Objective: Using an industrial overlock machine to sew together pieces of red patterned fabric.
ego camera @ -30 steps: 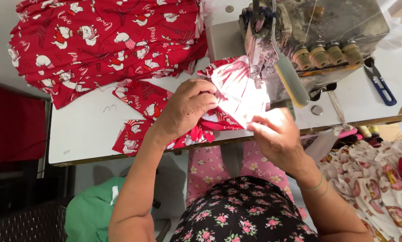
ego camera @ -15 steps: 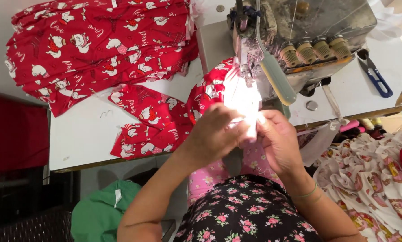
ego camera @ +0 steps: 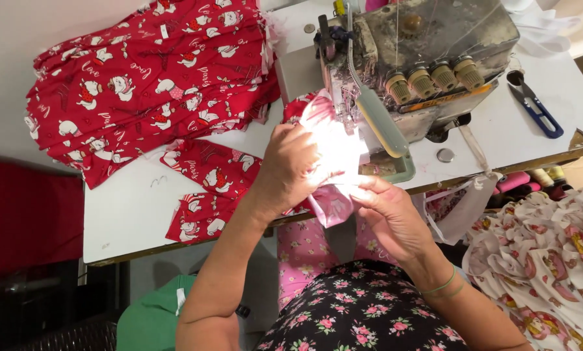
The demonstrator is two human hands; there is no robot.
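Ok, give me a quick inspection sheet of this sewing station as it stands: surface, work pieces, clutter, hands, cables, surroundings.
Surface: white table, worn front edge.
Job's things: red printed fabric piece held in front of the sewing machine, brightly lit by its lamp; more cut pieces lie to the left; a stack of the same fabric sits at the back.
Clutter: blue thread snips and a small round disc to the right of the machine.
Hands: left hand grips the fabric from above; right hand pinches its lower edge with the fingers.
Cables: nothing seen; threads run up from the machine.
Surroundings: cream printed fabric heap at right, green cloth below.
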